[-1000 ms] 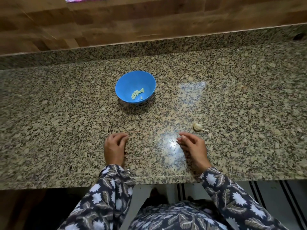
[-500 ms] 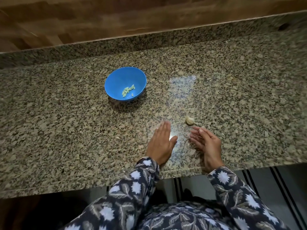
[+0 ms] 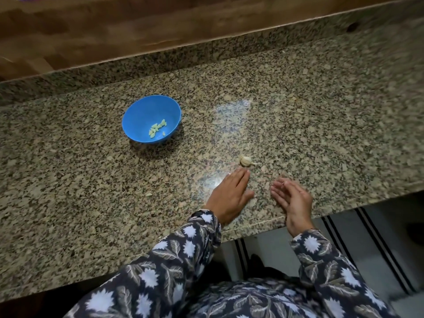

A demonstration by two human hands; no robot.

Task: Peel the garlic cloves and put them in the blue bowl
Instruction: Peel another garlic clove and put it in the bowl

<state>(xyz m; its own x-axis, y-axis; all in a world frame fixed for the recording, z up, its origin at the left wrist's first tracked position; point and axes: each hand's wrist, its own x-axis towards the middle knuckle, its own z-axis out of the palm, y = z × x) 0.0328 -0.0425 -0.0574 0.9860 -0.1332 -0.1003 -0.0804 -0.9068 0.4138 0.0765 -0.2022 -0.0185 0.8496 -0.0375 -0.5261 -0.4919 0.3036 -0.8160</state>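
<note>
A blue bowl (image 3: 140,113) stands on the granite counter (image 3: 68,175), with several peeled pale cloves (image 3: 157,129) lying in its bottom. A small garlic head (image 3: 246,161) with a thin stalk lies on the counter to the right of the bowl. My left hand (image 3: 229,196) lies flat on the counter with straight fingers, its fingertips just below the garlic and apart from it. My right hand (image 3: 291,200) hovers at the counter's front edge with its palm turned to the left and fingers loosely bent, holding nothing.
A low granite ledge (image 3: 160,58) and a wooden wall (image 3: 114,26) close off the back. The counter's front edge runs under my wrists. Striped floor (image 3: 371,249) shows below on the right. A tiny pale scrap (image 3: 148,194) lies left of my left hand.
My left hand has swept right across the counter and flattened out, ending just below the garlic head. My right hand has opened and turned palm-left. The view has tilted.
</note>
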